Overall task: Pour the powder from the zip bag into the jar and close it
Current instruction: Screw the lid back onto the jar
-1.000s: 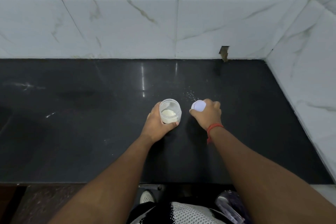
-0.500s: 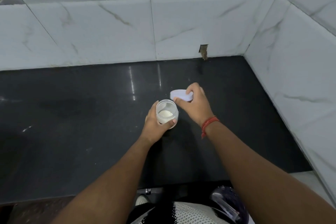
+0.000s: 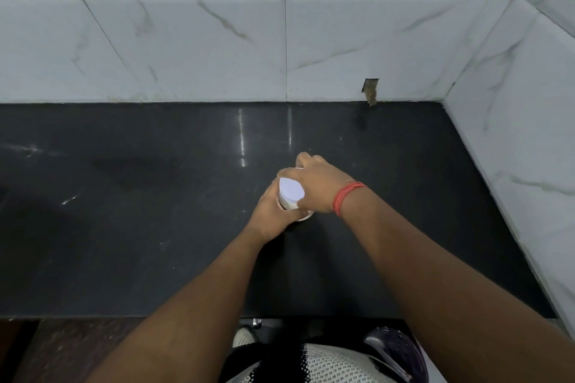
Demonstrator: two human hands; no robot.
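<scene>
A small clear jar [image 3: 291,206] with white powder stands on the black counter [image 3: 155,227], mostly hidden by my hands. My left hand [image 3: 270,214] wraps around its side from the left. The white lid [image 3: 291,190] sits on top of the jar's mouth, and my right hand [image 3: 320,185], with a red thread on the wrist, grips it from the right and far side. No zip bag shows in this view.
White marble-tiled walls [image 3: 217,40] bound the counter at the back and right. A small chipped notch [image 3: 370,90] marks the back wall near the corner. The counter's front edge runs just above my torso.
My right hand lifted the lid off the counter, carried it left and set it onto the jar's mouth. My left hand kept hold of the jar.
</scene>
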